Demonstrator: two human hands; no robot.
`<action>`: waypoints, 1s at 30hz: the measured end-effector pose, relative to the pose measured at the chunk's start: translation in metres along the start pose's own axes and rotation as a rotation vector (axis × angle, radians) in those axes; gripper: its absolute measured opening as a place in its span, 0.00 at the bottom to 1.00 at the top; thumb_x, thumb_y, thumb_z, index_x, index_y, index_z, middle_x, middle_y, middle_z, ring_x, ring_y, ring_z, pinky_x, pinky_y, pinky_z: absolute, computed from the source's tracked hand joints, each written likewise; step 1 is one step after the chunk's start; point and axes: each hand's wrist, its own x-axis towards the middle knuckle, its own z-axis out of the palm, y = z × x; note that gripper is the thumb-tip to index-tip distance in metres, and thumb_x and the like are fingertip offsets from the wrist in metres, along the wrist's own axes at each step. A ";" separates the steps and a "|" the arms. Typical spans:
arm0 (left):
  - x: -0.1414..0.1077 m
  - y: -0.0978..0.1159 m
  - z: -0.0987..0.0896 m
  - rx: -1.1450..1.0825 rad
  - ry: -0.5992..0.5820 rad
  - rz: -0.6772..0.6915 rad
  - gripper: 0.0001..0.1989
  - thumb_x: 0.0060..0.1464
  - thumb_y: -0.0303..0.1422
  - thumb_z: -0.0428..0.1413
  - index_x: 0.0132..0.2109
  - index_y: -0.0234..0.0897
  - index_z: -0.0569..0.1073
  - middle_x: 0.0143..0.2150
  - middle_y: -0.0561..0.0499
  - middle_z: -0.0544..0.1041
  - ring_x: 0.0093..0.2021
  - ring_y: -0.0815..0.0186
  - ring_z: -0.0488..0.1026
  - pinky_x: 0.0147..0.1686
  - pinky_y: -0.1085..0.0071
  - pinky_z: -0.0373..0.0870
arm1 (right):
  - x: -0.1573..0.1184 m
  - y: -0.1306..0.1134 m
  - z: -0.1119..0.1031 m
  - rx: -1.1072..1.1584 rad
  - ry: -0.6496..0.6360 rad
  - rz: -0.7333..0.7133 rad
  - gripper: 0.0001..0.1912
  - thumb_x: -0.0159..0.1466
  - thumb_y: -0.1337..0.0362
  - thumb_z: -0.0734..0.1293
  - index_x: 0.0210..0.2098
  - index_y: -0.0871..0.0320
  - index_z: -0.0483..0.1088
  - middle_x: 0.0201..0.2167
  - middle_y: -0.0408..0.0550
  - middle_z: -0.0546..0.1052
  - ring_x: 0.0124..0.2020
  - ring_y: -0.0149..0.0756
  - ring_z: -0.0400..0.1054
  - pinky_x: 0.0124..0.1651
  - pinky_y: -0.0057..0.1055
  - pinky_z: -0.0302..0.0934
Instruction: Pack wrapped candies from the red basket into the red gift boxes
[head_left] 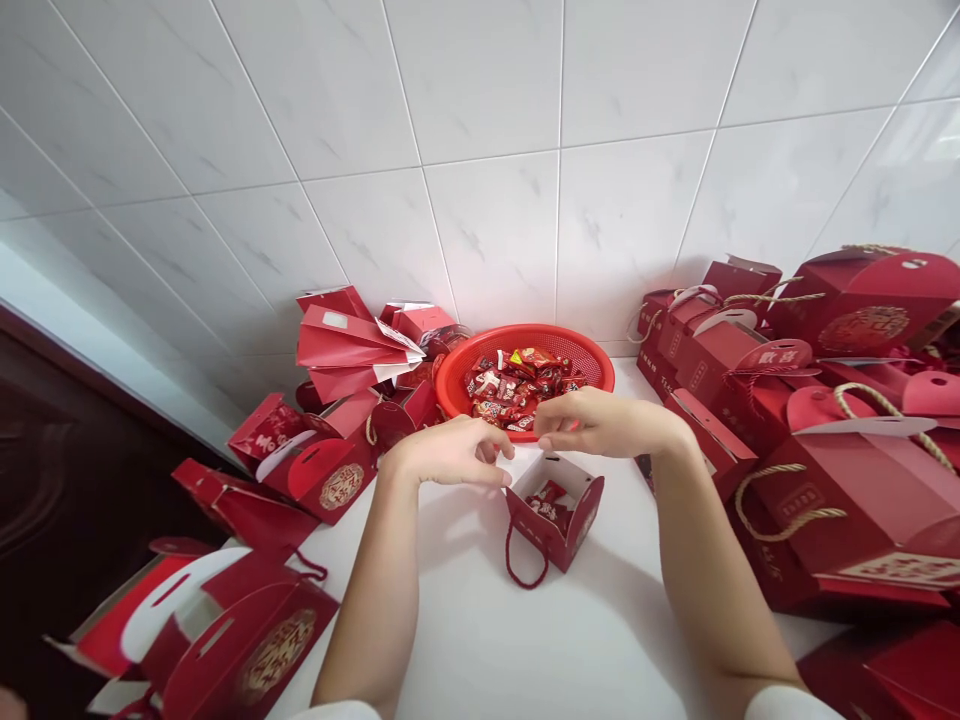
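A small red box stands open on the white table, with red-wrapped candies inside and a dark red cord loop hanging at its front left. My left hand is at the box's left rear corner, fingers curled and apart, holding nothing visible. Above the rear edge of the box is my right hand, its fingers bent down close to the rim; whether they pinch anything is hidden. Just behind both hands sits a red plastic basket with many wrapped candies in it.
Red gift boxes with cord handles are piled along the right side. More red boxes stand on the left, some folded open, from the wall to the near edge. A tiled wall rises behind the table.
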 end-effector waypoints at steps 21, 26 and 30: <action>-0.016 0.018 0.010 0.142 -0.071 0.124 0.32 0.39 0.45 0.67 0.52 0.40 0.76 0.42 0.50 0.78 0.41 0.59 0.75 0.32 0.73 0.65 | -0.045 -0.001 0.021 0.053 0.068 0.315 0.19 0.46 0.62 0.76 0.38 0.57 0.74 0.39 0.51 0.77 0.40 0.44 0.72 0.36 0.31 0.64; -0.006 0.016 0.018 0.216 -0.021 -0.002 0.27 0.42 0.45 0.64 0.50 0.40 0.74 0.45 0.48 0.75 0.42 0.58 0.73 0.31 0.72 0.64 | -0.053 -0.011 0.033 0.032 0.150 0.271 0.32 0.50 0.64 0.74 0.55 0.53 0.70 0.41 0.49 0.77 0.45 0.44 0.71 0.39 0.30 0.64; -0.002 0.020 0.023 0.222 -0.032 -0.014 0.30 0.40 0.39 0.65 0.52 0.40 0.68 0.50 0.47 0.73 0.44 0.58 0.73 0.32 0.72 0.65 | -0.058 -0.014 0.046 0.101 0.182 0.174 0.39 0.54 0.63 0.73 0.65 0.51 0.62 0.40 0.47 0.78 0.43 0.41 0.72 0.42 0.32 0.64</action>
